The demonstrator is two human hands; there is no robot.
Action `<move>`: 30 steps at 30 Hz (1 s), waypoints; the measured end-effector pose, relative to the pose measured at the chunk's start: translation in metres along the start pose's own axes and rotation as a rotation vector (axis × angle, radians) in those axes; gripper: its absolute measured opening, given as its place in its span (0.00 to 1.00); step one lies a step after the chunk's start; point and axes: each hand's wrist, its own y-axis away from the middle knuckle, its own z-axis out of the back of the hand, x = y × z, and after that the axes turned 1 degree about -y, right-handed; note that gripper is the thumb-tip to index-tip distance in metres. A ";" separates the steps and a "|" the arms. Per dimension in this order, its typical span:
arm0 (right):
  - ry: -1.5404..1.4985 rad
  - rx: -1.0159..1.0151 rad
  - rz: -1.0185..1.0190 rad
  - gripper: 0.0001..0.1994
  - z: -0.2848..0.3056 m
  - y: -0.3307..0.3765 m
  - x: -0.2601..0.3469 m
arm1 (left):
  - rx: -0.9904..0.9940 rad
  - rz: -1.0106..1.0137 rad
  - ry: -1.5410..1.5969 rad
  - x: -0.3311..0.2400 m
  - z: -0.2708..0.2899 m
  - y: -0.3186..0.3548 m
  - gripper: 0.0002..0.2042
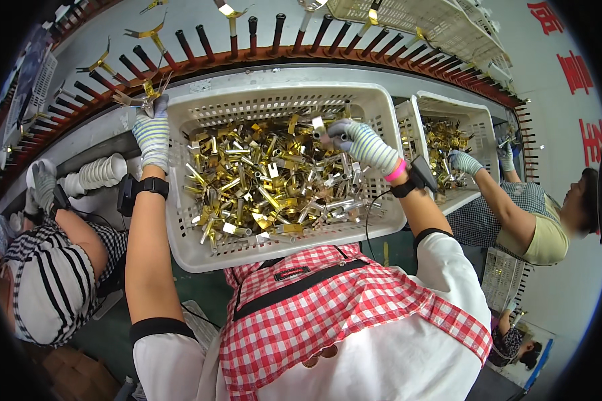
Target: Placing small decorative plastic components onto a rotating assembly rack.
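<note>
A white perforated plastic basket in front of me is heaped with small gold and silver metal parts, some tubular, some forked. My left hand, in a striped knit glove, is raised at the basket's left rim. It is closed on a forked metal part, with its prongs pointing up by a row of black-tipped red pegs. Over the right half of the heap is my right hand, also gloved. Its fingers are closed around a small silver metal part.
Black-tipped red pegs curve along the far side, some holding metal parts. At left lie stacked white cups beside a co-worker in stripes. A second parts basket stands at right, where another co-worker's gloved hand reaches in.
</note>
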 end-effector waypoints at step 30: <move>1.268 0.530 0.004 0.11 0.022 -0.048 -0.021 | -0.006 0.031 -0.064 -0.008 0.004 -0.004 0.34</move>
